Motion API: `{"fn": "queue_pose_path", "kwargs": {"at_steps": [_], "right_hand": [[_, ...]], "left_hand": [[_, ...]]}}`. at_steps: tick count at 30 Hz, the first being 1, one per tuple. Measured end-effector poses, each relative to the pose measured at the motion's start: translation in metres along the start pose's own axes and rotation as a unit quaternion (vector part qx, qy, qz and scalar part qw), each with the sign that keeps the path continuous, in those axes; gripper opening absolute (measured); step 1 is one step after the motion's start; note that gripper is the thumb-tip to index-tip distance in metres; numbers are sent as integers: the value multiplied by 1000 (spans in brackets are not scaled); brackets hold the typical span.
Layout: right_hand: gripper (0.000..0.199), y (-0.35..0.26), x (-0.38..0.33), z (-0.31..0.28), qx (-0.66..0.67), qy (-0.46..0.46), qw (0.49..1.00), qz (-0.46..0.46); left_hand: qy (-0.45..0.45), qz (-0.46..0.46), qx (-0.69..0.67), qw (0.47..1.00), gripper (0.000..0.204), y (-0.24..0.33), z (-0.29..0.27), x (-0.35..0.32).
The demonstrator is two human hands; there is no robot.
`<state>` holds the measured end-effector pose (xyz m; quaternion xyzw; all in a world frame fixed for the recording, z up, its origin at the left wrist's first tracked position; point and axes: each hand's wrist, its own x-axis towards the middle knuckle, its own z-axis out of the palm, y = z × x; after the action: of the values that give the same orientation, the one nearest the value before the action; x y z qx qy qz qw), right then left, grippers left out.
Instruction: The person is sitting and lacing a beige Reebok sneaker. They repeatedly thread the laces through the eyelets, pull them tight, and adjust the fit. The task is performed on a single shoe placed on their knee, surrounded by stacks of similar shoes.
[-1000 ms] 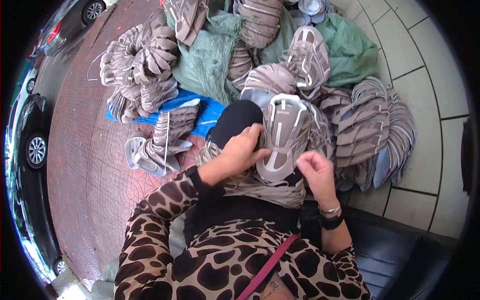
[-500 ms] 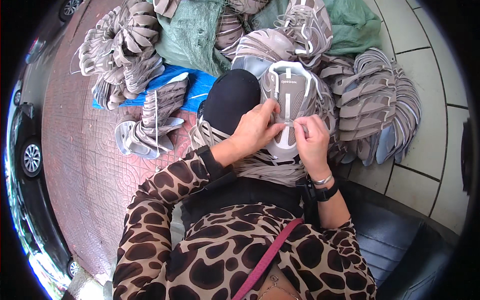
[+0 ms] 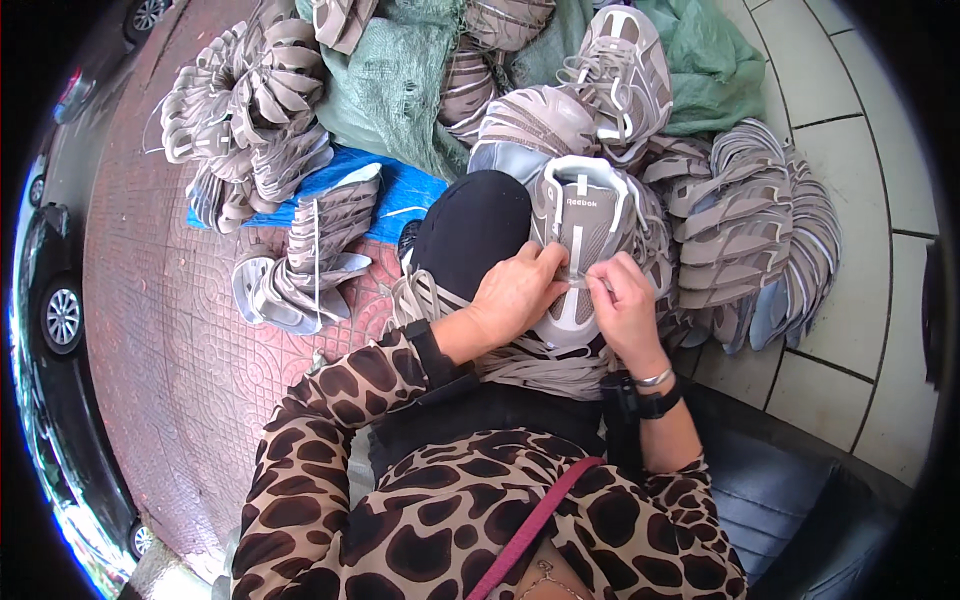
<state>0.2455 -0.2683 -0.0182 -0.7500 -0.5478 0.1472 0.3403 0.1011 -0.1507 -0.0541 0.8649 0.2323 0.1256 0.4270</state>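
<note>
Counts: 2 hands, left hand (image 3: 515, 292) and right hand (image 3: 630, 305). 1 taupe-and-white shoe upper (image 3: 590, 225) being worked on. 1 laced shoe (image 3: 625, 85) further out, on the pile. 1 small tied bundle (image 3: 335, 240) on the paving at left, 1 pale cord round it. 1 ring-shaped stack (image 3: 285, 85) beyond it. 2 fanned stacks (image 3: 735, 240) side by side at right; single pieces overlap too much to count. 1 blue sheet (image 3: 410, 185). Green mesh (image 3: 390, 90) shows in at least 2 patches; can't tell if 1 sack or more. Bunched pale laces (image 3: 540, 375) on the lap, number unclear. 1 metal bracelet (image 3: 655, 378) and 1 black wristband (image 3: 660, 403), both right wrist. 1 black padded seat (image 3: 750, 500).

Upper position: at the lap, just right of the black-clad knee (image 3: 475, 235), toe end toward the body, opening away. Laces lie just below the toe.

Fingers: both hands narrow, thumb against index, pinching a short pale strand (image 3: 576, 281) across the upper's midline. Too small to tell if it's a lace end or a loop. Left fingertips sit left of the midline, right ones right of it, close together. Upper lies directly under both sets; white toe shows between the hands.
</note>
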Motion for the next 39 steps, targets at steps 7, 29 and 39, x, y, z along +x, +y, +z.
{"fn": "queue_pose_path", "kwargs": {"at_steps": [7,29,39], "right_hand": [[6,-2,3,-6,-44,-1,999,-7],[6,-5,-2,3,1,21,998,57],[9,16,12,2,11,-41,997,-63]], "left_hand": [[21,19,-29,999,31,-6,0,-1],[12,6,-49,999,31,-8,0,0],[8,6,-51,999,29,-10,0,3]]}}
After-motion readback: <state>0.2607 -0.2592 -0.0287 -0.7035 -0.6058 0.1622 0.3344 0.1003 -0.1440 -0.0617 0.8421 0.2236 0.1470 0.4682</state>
